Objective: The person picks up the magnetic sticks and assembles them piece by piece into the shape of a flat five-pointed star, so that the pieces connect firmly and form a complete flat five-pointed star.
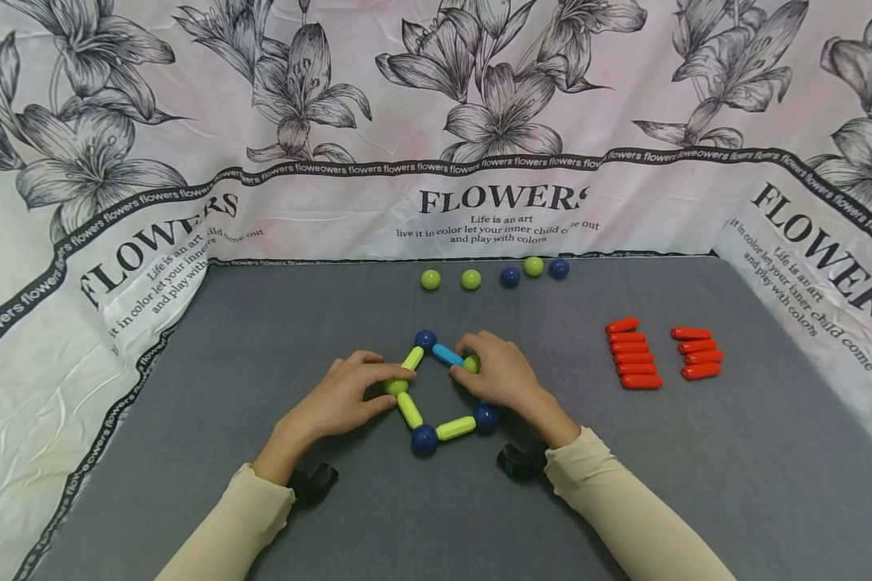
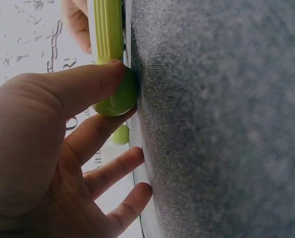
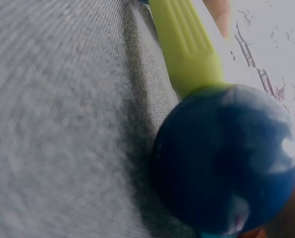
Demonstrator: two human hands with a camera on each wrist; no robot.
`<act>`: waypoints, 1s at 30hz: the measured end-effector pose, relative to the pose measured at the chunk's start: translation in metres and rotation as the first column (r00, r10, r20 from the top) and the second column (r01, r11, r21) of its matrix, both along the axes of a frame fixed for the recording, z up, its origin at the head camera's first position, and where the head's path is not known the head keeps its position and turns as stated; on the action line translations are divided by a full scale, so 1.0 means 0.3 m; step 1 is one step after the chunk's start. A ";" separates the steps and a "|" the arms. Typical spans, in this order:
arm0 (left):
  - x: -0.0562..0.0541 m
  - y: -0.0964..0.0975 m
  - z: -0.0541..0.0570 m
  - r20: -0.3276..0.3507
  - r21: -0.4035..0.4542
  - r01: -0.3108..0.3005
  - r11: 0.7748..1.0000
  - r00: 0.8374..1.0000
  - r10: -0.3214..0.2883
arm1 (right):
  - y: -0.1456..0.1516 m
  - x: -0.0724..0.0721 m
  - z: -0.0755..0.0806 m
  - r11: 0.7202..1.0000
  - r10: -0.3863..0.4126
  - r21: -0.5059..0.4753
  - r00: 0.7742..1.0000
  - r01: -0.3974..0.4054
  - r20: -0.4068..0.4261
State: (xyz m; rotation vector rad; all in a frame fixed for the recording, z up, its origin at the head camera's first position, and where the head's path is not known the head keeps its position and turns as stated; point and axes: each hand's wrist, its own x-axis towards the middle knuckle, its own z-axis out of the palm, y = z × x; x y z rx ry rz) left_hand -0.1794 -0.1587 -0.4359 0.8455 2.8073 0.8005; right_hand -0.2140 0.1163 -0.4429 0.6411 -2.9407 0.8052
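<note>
"Gray table (image 1: 298, 315) — why grip your ball-and-rod ring (image 1: 456, 428) just below frame centre?"
"Your left hand (image 1: 349, 391) pinches its left green ball (image 1: 395, 386), your right hand (image 1: 500, 371) its right green ball (image 1: 471, 365) — likely bracing joints."

Wears plain beige slvs (image 1: 628, 508) w/ 2 blk wrist cams (image 1: 316, 483).

Grey fabric-textured tabletop (image 1: 298, 315), ring of balls and rods (image 1: 410, 410) on it, three green balls (image 1: 471, 279) and two blue balls (image 1: 510, 277) beyond the ring, six red rods (image 1: 633, 358) right of the ring, four more red rods (image 1: 701, 357) farther right
</note>
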 end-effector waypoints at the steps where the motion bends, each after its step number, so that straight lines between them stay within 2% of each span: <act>1: 0.000 -0.001 -0.001 0.001 0.001 -0.002 1.000 1.000 0.002 | 0.000 -0.001 -0.002 1.000 -0.009 -0.016 1.000 0.009 0.002; 6: 0.001 -0.001 -0.002 0.002 -0.001 -0.008 1.000 1.000 0.008 | 0.006 -0.012 -0.010 0.997 -0.021 -0.076 1.000 0.022 0.016; 12: 0.002 -0.001 0.003 0.014 -0.008 -0.011 1.000 1.000 0.012 | 0.066 -0.036 0.022 0.991 0.093 -0.106 0.990 -0.081 0.109; 16: 0.003 -0.001 0.007 0.019 -0.014 -0.009 1.000 1.000 0.009 | 0.125 -0.051 0.059 0.991 0.129 -0.054 0.967 -0.120 0.218; 21: 0.002 -0.001 0.012 0.018 -0.014 -0.005 1.000 1.000 0.006 | 0.159 -0.055 0.087 0.989 0.137 0.003 0.926 -0.147 0.351; 23: 0.002 -0.001 0.012 0.017 -0.013 -0.006 1.000 1.000 0.006 | 0.151 -0.049 0.087 0.989 0.125 0.025 0.923 -0.143 0.364; 27: 0.003 -0.001 0.011 0.015 -0.014 -0.007 1.000 1.000 0.007 | 0.121 -0.032 0.082 0.990 0.100 0.061 0.940 -0.127 0.327; 30: 0.003 0.000 0.011 0.016 -0.012 -0.005 1.000 1.000 0.005 | 0.108 -0.023 0.079 0.990 0.110 0.048 0.946 -0.131 0.305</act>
